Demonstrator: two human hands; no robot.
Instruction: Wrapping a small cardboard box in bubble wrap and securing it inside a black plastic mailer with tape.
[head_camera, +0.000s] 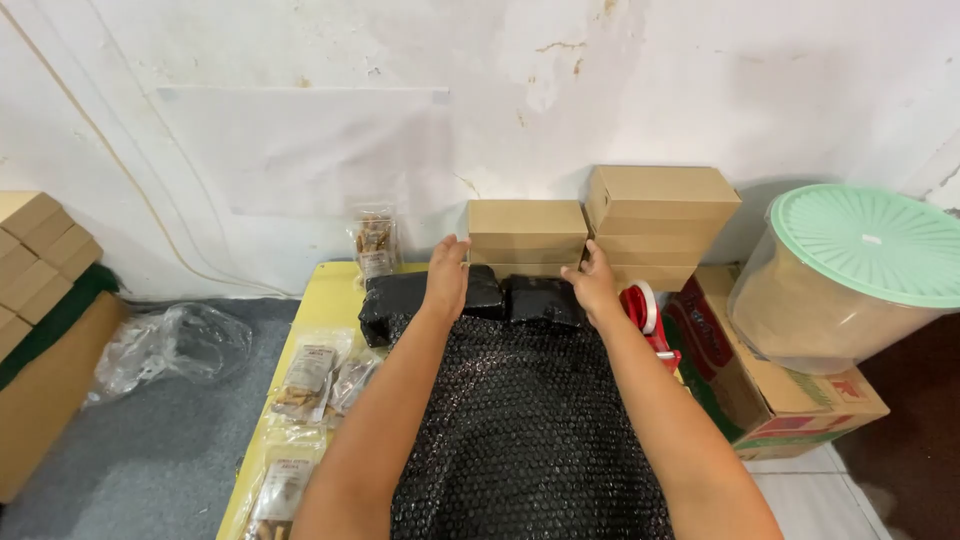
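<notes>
My left hand (446, 278) and my right hand (592, 280) reach forward to a stack of flat brown cardboard boxes (527, 238) against the wall. Each hand touches one lower corner of that stack, fingers spread along its sides. Just in front of the hands lie black wrapped parcels (540, 300) at the far end of a sheet of black bubble wrap (525, 430) that covers the yellow table (320, 300). My forearms stretch over the wrap.
A taller stack of brown boxes (655, 225) stands right of the first. A red tape dispenser (645, 315) lies by my right wrist. Clear snack pouches (310, 380) lie along the table's left; another (375, 245) leans on the wall. A green-lidded tub (850, 280) sits on a carton (770, 390).
</notes>
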